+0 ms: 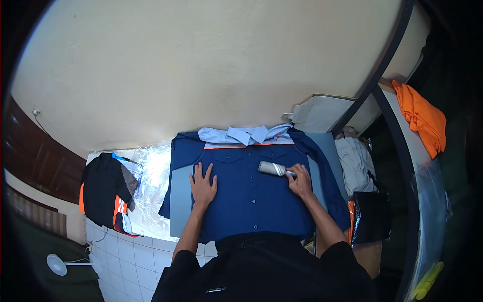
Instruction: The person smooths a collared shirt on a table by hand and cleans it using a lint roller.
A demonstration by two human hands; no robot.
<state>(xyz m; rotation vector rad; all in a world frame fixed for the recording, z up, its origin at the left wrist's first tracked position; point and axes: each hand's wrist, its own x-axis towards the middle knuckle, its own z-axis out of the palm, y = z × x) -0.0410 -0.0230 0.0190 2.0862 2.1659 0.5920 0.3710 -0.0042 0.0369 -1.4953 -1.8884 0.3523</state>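
A navy blue shirt (236,201) with a light grey collar and yoke and a thin orange line lies spread, buttons up, on a grey board (180,206). My left hand (204,185) rests flat on the shirt's left part, fingers spread. On the right side, my right hand (300,180) is wrapped round the handle of a lint roller (271,168). The roller's pale striped cylinder points left, over the chest below the right pocket; whether it touches the cloth is hard to tell.
Black and orange garments (103,189) lie at the left beside clear plastic film (153,186). Folded beige clothes (354,161) and a black package (371,216) sit at the right. An orange cloth (420,118) lies on a shelf. Behind the board rises a wall (201,65).
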